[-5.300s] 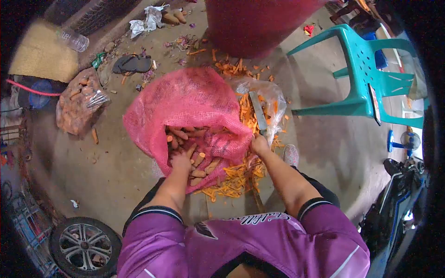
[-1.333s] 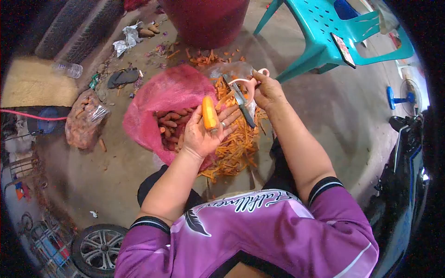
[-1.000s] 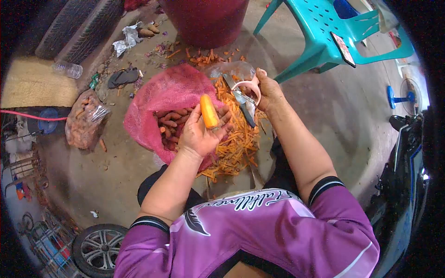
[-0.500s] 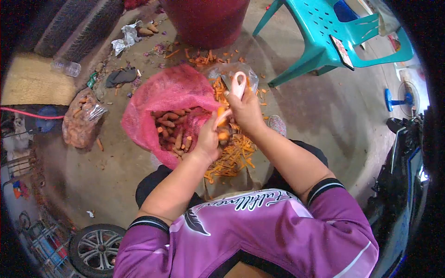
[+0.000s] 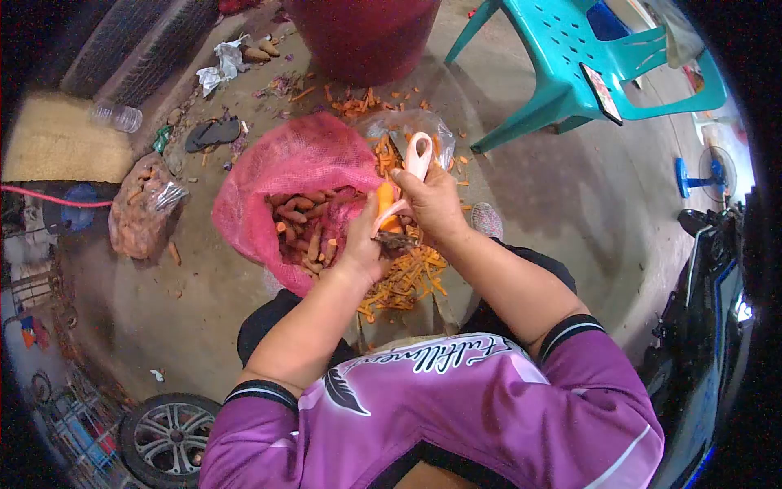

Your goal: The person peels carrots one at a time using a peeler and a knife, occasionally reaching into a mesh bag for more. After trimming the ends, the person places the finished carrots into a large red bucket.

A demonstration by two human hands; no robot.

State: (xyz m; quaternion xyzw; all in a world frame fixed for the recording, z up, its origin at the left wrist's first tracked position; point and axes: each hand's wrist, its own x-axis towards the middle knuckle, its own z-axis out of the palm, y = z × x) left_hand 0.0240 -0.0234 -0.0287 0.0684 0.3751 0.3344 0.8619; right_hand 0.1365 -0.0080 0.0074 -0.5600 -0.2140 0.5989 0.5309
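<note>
In my left hand (image 5: 363,244) is an orange-fleshed sweet potato (image 5: 385,197), its fingers closed round it. A strip of dark skin hangs at its lower end. My right hand (image 5: 437,204) is wrapped round a pale pink peeler (image 5: 418,156) with a loop at the handle's top. The peeler's head lies against the sweet potato. Just left of my hands stands an open pink mesh sack (image 5: 285,159) with brown sweet potatoes (image 5: 297,213) inside. Orange peelings (image 5: 422,273) are heaped below my hands, and a clear plastic bag (image 5: 436,126) lies beyond them.
A dark red tub (image 5: 362,41) stands ahead, with a teal plastic chair (image 5: 554,61) at its right bearing a phone (image 5: 601,92). Leftward are a filled clear bag (image 5: 142,216), a flip-flop (image 5: 213,135) and a wheel (image 5: 173,436). A motorcycle (image 5: 700,301) is at right.
The sweet potato has turned a little in my left hand, and dark skin now shows at its lower end. My right hand and the peeler have shifted slightly.
</note>
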